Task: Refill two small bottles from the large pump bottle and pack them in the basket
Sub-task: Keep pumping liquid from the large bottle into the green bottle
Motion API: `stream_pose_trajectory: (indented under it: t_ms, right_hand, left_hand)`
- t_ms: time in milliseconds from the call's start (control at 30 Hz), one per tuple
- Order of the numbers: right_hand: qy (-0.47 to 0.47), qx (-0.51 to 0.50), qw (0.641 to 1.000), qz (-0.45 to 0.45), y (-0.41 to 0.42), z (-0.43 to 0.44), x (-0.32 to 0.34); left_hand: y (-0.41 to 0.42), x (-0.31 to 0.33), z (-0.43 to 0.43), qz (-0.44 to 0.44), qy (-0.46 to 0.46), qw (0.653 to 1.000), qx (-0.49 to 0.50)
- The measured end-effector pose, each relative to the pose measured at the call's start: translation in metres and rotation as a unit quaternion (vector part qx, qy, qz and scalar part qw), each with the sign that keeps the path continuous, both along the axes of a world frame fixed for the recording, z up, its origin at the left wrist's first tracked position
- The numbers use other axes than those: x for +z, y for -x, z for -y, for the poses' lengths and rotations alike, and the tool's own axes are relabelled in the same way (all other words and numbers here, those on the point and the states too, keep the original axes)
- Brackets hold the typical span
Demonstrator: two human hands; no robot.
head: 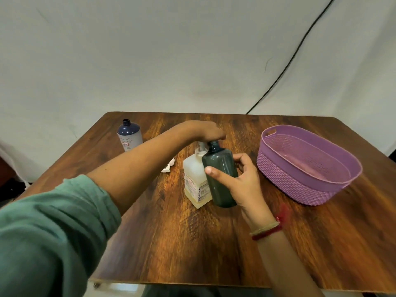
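Bare table [192, 243] fills the lower frame, with the basket [289, 183] at right and the blue bottle [129, 135] upper left. At centre my left hand [205, 131] rests atop the pump bottle [194, 179]; I cannot tell its finger curl. My right hand [242, 183] grips the dark bottle [220, 174] just beside it.

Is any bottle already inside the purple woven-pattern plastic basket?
No, the purple plastic basket shows only its bare bottom; the right hand holds the dark grey plastic bottle and the blue-topped bottle stands on the wooden table.
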State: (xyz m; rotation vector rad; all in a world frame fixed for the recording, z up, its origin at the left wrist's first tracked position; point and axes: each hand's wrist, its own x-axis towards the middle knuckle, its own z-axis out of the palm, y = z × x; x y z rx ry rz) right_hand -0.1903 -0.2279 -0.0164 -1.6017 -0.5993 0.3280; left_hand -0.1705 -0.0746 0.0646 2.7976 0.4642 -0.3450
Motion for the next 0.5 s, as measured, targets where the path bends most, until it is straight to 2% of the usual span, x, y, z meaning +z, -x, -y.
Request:
stream_pose_trajectory:
  t_ms: [233,500]
  right_hand:
    - [0.006,-0.004,1.000,-0.001,-0.002,-0.004,-0.008]
    - [-0.007,0.005,1.000,-0.008,-0.002,-0.001,-0.001]
  left_hand:
    - [0.001,-0.016,-0.005,-0.030,0.008,0.999,0.038]
    - [-0.003,-0.006,-0.005,-0.016,0.004,1.000,0.011]
